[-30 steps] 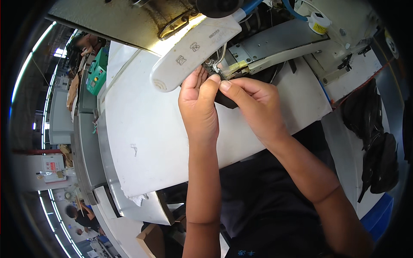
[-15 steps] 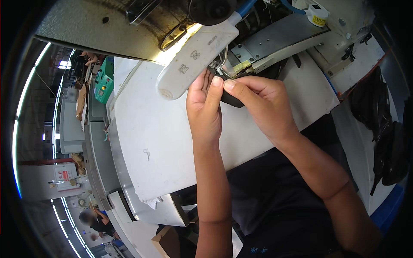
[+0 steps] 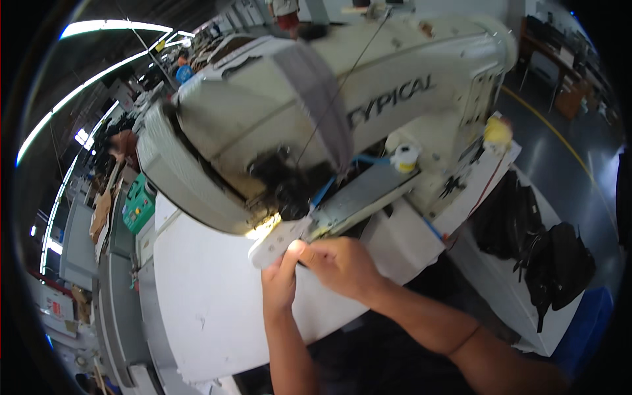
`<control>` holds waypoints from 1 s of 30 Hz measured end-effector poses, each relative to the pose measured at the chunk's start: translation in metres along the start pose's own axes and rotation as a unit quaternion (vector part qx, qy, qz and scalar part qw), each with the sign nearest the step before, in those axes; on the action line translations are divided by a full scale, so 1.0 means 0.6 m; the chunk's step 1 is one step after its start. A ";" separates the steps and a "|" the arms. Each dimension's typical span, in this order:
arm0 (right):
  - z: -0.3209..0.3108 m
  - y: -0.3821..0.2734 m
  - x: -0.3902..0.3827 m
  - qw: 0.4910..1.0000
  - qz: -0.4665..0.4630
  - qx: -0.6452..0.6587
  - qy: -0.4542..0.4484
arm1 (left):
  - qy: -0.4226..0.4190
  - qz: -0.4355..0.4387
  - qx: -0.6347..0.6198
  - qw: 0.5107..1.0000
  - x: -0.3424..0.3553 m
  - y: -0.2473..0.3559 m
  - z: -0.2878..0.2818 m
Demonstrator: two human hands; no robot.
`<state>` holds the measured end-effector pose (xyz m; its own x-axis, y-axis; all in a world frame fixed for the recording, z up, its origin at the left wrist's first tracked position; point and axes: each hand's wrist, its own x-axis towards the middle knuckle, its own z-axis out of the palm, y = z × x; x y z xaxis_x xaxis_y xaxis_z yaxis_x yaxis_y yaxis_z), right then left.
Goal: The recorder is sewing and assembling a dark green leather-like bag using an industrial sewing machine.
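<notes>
Both my hands are close together at the sewing end of a large cream sewing machine [image 3: 250, 125]. My left hand [image 3: 280, 283] is closed, its thumb pressed down beside the white rounded plate [image 3: 270, 249]. Touching or nearly touching it, my right hand [image 3: 345, 266] is pinched, thumb toward the left thumb. The dark piece of fabric that showed between the fingers half a second ago is hidden now by the hands and the blur. A lit lamp [image 3: 263, 228] glows just behind the plate.
A white tabletop [image 3: 204, 296] spreads under the hands. A grey cloth strip [image 3: 319, 92] drapes over the machine arm, and a small white and yellow spool [image 3: 404, 158] sits behind. Left stands a green box [image 3: 137, 207]; right lie black bags [image 3: 556, 263]. A person [image 3: 286, 14] stands far off.
My view has tilted up, so the whole machine and the room behind now show, and the hands appear lower. Both hands stay pinched together by the white plate.
</notes>
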<state>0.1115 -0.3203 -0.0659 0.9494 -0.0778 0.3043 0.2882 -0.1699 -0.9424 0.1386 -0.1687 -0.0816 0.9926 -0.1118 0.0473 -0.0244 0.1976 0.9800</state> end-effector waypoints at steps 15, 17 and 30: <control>-0.001 -0.037 0.012 0.986 0.055 -0.160 0.008 | -0.131 0.033 0.003 0.991 0.030 0.009 -0.028; -0.003 -0.024 0.000 0.994 0.025 -0.107 0.014 | -0.155 0.042 -0.009 0.987 0.036 0.023 -0.011; 0.021 0.053 -0.050 0.978 -0.165 -0.053 0.114 | -0.142 0.063 -0.002 0.988 0.019 0.011 -0.006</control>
<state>0.0939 -0.3110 -0.1067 0.7511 -0.2176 0.6233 0.5476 -0.3220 -0.7723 0.1501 -0.1652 -0.0756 0.9085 -0.3538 0.2223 -0.1452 0.2316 0.9619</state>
